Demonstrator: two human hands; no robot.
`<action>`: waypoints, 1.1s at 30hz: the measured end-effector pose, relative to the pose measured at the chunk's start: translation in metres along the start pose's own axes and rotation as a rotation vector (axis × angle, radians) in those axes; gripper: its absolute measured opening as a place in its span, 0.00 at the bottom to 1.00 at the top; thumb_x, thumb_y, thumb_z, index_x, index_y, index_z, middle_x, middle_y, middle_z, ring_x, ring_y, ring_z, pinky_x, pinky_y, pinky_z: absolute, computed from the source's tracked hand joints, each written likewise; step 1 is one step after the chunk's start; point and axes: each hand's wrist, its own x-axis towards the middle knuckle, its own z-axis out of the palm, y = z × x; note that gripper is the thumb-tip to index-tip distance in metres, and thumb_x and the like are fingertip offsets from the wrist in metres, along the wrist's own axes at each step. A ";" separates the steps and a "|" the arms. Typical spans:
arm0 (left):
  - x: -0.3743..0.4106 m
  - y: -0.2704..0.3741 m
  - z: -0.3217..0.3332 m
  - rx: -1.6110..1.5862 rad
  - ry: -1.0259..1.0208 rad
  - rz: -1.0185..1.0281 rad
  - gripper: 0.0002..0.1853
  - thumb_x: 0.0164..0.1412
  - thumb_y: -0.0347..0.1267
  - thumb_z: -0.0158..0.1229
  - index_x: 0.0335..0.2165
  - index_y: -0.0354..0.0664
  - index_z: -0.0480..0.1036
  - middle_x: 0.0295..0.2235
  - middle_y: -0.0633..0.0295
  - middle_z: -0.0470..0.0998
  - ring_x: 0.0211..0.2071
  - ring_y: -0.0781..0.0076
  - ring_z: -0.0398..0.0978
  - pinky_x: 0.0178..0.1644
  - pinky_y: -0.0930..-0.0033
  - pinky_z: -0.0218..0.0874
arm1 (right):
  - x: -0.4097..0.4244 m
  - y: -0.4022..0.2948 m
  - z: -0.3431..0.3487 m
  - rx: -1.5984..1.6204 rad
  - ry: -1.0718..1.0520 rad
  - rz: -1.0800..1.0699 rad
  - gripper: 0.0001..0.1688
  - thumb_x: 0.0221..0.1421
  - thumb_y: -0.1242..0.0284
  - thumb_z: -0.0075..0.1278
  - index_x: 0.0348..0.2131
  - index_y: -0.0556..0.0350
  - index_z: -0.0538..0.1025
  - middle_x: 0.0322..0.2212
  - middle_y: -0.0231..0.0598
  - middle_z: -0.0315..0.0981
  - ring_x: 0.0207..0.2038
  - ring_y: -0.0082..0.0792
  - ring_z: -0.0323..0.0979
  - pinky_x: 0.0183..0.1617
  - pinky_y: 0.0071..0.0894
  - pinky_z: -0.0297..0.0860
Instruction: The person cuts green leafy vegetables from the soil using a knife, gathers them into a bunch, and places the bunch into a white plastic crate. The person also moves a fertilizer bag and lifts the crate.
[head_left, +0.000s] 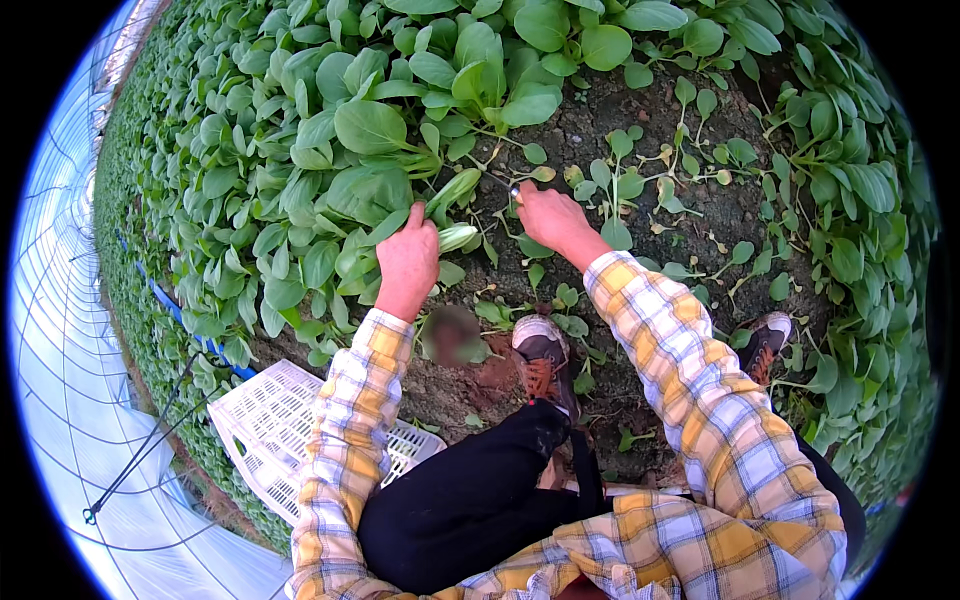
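Note:
My left hand (409, 259) is closed around cut leafy green plants (454, 191), whose pale stem ends point right towards the other hand. Further right, my right hand (551, 217) grips a small tool (514, 193) with a metal collar; its thin end reaches up and left towards the base of the plants, partly hidden among leaves. The tool's exact kind is hard to tell. Just above both hands stands a rooted leafy green plant (491, 105) at the edge of the bare soil.
A white slatted plastic crate (262, 427) lies at lower left, beside a blue hose (169, 304). Dense rows of leafy greens (247, 150) grow left and right. Loose leaves and small plants lie on the soil (645, 112) around my shoes (541, 356). Plastic sheeting (60, 360) curves along the left.

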 end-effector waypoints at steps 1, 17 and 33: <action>-0.003 -0.003 -0.001 -0.027 0.012 -0.016 0.09 0.38 0.24 0.59 0.26 0.37 0.74 0.46 0.57 0.71 0.30 0.56 0.76 0.39 0.60 0.67 | -0.002 0.001 0.001 -0.006 -0.022 0.007 0.15 0.55 0.68 0.43 0.40 0.59 0.67 0.29 0.56 0.76 0.35 0.56 0.75 0.39 0.53 0.69; -0.043 -0.011 -0.092 -1.616 -0.223 -0.440 0.29 0.40 0.21 0.60 0.46 0.33 0.69 0.43 0.60 0.75 0.42 0.73 0.73 0.48 0.70 0.64 | -0.048 -0.016 -0.042 1.588 -0.171 -0.288 0.23 0.45 0.80 0.58 0.44 0.59 0.71 0.28 0.27 0.71 0.20 0.13 0.63 0.22 0.13 0.60; 0.023 0.004 -0.082 -0.587 0.126 0.034 0.25 0.40 0.25 0.60 0.43 0.39 0.71 0.43 0.49 0.75 0.36 0.50 0.77 0.39 0.56 0.68 | -0.046 -0.020 -0.034 1.178 -0.043 -0.130 0.18 0.55 0.67 0.54 0.41 0.59 0.70 0.26 0.35 0.72 0.27 0.26 0.71 0.30 0.25 0.67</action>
